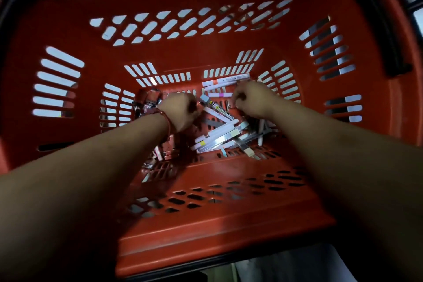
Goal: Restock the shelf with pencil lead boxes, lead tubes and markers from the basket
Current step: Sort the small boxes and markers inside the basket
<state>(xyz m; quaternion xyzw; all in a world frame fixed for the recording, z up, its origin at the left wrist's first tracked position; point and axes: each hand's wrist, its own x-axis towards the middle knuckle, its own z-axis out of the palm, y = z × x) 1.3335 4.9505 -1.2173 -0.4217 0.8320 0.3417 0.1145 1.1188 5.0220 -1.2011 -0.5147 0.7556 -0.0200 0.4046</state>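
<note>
left hand (180,111) and right hand (250,97) deep in basket (206,57), fingers curled among markers (226,79); what each pinches, cannot tell. advise: gather one kind, aligned, before lifting.

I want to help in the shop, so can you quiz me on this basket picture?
1. True or false: the left hand and the right hand both reach inside the basket.
2. The basket is: A blue, B red, C green?
3. Fill in: the red band sits on the ___ wrist.
Key: 1 true; 2 B; 3 left.
</note>
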